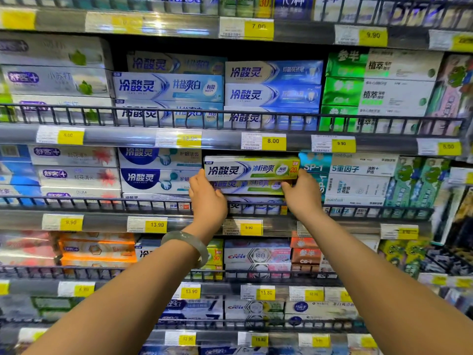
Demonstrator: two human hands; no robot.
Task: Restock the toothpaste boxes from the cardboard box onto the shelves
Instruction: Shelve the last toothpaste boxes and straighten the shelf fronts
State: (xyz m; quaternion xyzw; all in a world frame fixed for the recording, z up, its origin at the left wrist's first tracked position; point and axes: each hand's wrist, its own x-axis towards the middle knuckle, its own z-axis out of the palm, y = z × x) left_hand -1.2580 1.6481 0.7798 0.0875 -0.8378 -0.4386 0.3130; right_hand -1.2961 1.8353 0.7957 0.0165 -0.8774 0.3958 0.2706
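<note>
A green-and-white toothpaste box [252, 168] is held level in front of the third shelf [107, 221], at its middle. My left hand [206, 198] grips its left end and my right hand [303, 193] grips its right end. Directly beneath it lies another box of the same kind [249, 187], with a further box under that behind the wire rail. A pale bangle [188, 243] sits on my left wrist. The cardboard box is not in view.
Shelves of toothpaste boxes fill the view, each fronted by a black wire rail [230, 116] and yellow price tags [272, 141]. Blue-and-white boxes [156, 178] stand to the left of the held box, teal SP-1 boxes [345, 172] to the right.
</note>
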